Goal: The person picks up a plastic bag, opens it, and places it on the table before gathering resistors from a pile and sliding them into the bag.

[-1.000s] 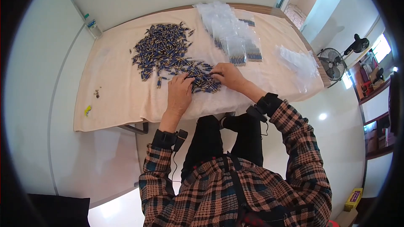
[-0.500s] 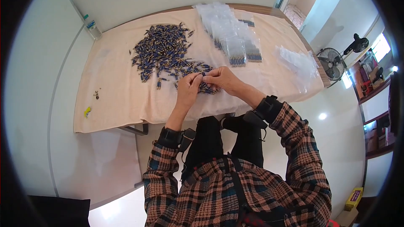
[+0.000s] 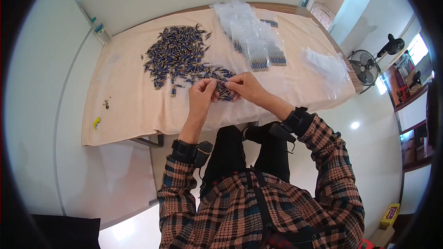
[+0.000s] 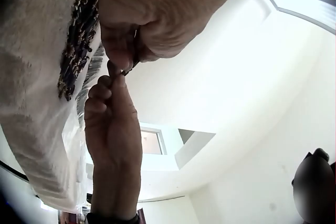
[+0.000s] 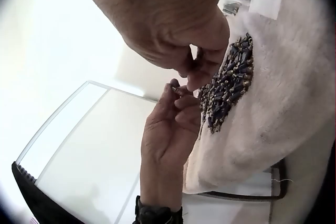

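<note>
Fingers [image 3: 236,79] closer together, parts [image 3: 260,63] in bags [image 3: 255,47]

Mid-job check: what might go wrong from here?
The small part pinched between the left hand and right hand could slip and get lost among the loose parts. The hands might also nudge some parts toward the near edge of the cloth, where they could fall.

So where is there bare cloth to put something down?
Bare cloth lies between the big pile and the small bits, and between the filled bags and loose clear bags. It's crowded around the left hand and right hand.
</note>
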The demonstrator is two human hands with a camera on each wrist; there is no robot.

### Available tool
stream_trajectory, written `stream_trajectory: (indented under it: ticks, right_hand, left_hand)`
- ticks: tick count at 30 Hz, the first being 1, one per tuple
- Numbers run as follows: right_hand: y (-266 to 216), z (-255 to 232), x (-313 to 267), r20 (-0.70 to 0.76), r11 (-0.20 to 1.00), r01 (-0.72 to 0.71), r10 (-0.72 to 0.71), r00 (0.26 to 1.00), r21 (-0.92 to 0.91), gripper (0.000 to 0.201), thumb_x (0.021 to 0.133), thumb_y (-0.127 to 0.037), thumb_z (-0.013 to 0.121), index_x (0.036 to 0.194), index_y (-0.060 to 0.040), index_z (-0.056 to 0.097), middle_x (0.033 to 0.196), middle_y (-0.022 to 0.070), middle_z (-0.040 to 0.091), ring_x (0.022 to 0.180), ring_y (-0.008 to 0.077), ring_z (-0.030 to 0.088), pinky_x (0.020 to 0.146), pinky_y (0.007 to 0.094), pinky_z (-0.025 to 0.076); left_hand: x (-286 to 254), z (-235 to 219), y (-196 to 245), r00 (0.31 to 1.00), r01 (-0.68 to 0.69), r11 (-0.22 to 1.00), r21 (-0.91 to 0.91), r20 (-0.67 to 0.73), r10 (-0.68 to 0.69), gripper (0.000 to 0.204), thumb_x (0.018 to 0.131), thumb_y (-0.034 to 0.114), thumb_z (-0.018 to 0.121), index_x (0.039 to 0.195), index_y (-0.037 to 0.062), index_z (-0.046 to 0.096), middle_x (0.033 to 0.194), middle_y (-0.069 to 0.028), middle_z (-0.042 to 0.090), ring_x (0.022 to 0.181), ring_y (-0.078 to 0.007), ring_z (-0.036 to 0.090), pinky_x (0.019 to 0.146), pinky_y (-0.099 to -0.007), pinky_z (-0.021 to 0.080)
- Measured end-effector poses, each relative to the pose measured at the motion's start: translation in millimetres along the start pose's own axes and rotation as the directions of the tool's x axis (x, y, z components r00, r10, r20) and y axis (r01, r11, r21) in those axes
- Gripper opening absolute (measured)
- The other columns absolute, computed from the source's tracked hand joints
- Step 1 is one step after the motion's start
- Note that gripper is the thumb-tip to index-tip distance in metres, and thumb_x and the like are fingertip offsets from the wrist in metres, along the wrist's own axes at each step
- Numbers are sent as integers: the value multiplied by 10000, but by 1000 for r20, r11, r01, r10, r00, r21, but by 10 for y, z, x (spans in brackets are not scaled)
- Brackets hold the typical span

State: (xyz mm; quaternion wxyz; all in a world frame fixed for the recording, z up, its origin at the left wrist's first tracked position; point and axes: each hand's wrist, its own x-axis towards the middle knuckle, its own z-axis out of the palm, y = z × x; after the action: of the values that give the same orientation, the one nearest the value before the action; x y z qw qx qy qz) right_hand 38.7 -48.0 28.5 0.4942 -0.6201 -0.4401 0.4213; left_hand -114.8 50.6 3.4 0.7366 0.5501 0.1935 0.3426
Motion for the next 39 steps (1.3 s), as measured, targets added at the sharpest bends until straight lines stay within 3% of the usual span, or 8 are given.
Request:
stream_trajectory:
  ticks: [2,6,11,14,19,23,34,39]
  right_hand:
    - [15,-32,8,19,997,18,-17,1000,-75,162,903,-123,592,904,19,669,706,25,619,587,82,576,523,219,500]
    - [51,6,-18,-3,989,126,-127,992,74,149,910,-88,560,983,26,619,766,42,634,606,93,596,546,229,524]
    - [7,37,-104,-49,990,104,-100,994,94,177,914,-73,548,1055,29,580,821,58,645,633,103,616,565,233,537]
    - [-14,73,-112,-87,989,93,-83,993,118,176,913,-94,572,1035,29,602,826,64,655,655,108,628,578,229,541]
    - [-8,107,-60,-155,989,78,-58,986,128,184,903,-123,609,1014,22,634,838,66,663,658,106,627,576,229,543]
    - [-12,117,-47,-176,952,86,-34,984,293,193,892,-146,634,981,23,659,823,63,668,664,103,627,570,226,540]
    - [-134,-12,-17,-82,994,107,-106,991,10,214,887,-147,634,967,49,664,794,58,677,671,86,634,505,197,490]
    - [-116,-39,-12,-111,992,89,-78,991,89,196,864,-142,649,956,30,675,742,79,683,660,112,642,525,244,501]
  left_hand:
    - [-4,-5,1,999,28,999,-21,-22,-28,139,905,118,612,924,-16,639,722,-33,627,591,-84,587,488,-193,456]
    - [-35,28,47,998,35,989,-143,-40,-41,133,901,113,618,933,-16,628,742,-60,647,635,-111,636,485,-209,484]
    - [-56,43,68,998,31,976,-215,-44,-41,136,886,111,643,952,-7,627,766,-60,657,679,-119,658,506,-195,475]
    - [-45,70,15,984,3,989,-148,-176,-29,125,870,109,666,940,8,641,779,-46,657,642,-89,621,529,-179,449]
    - [-24,98,-126,985,-74,988,-132,-165,52,115,858,116,682,913,21,651,760,-21,649,604,-59,562,541,-174,422]
    - [-26,104,-130,980,-36,997,-66,-196,23,104,849,120,690,875,28,649,733,-4,639,580,-45,508,533,-185,411]
    - [11,28,26,1000,-2,980,198,-5,3,104,861,79,665,902,4,605,775,-43,659,613,-81,591,532,-197,447]
    - [-14,-25,2,998,-45,993,105,-46,50,91,859,61,661,907,5,608,791,-53,668,611,-84,597,531,-196,453]
